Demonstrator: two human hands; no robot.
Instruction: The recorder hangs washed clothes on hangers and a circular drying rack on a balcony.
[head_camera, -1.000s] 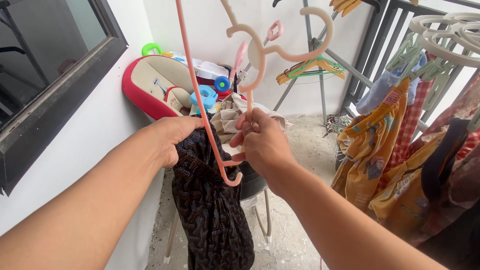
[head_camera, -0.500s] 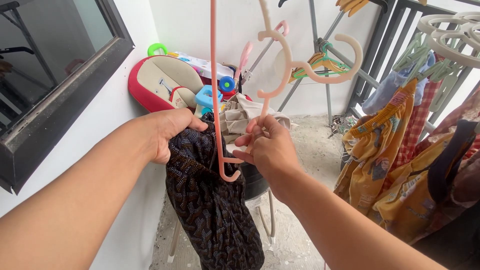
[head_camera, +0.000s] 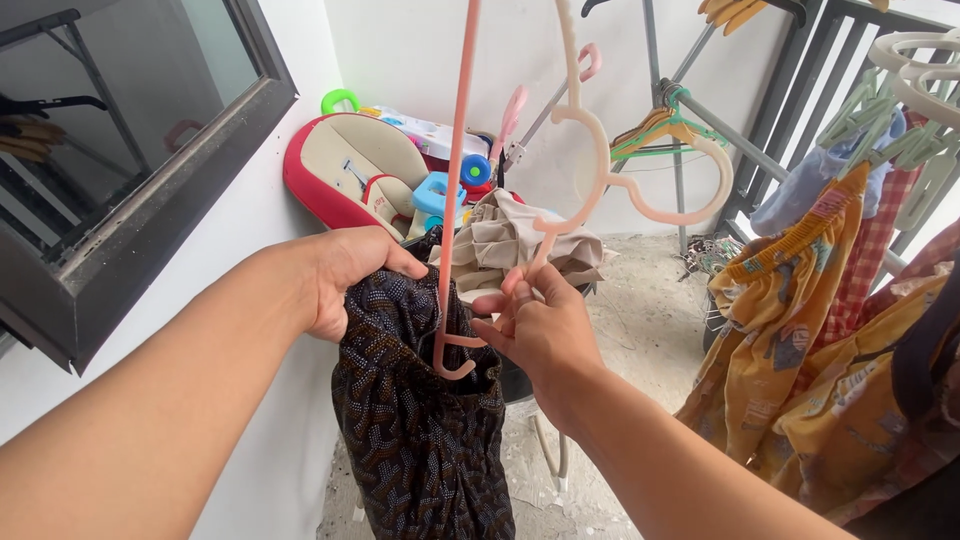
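Observation:
My left hand (head_camera: 345, 275) grips the top of a dark patterned garment (head_camera: 420, 430) that hangs down in front of me. My right hand (head_camera: 535, 325) pinches the lower corner of a peach plastic hanger (head_camera: 455, 170) held upright, its hooked end (head_camera: 450, 365) poking into the garment's opening. The hanger's pale curved hook (head_camera: 680, 200) points right above my right hand. Both hands are close together, the garment between them.
A basket with beige cloth (head_camera: 520, 240) stands behind the garment. A red and cream baby seat (head_camera: 350, 170) and plastic toys lean on the white wall. Yellow patterned clothes (head_camera: 790, 330) hang at right, a dark-framed window (head_camera: 130, 150) at left, more hangers (head_camera: 660, 130) on a rack.
The hanger has swung more upright and shifted right, and its lower end has gone deeper into the garment's opening. Both hands moved slightly right and lower in view.

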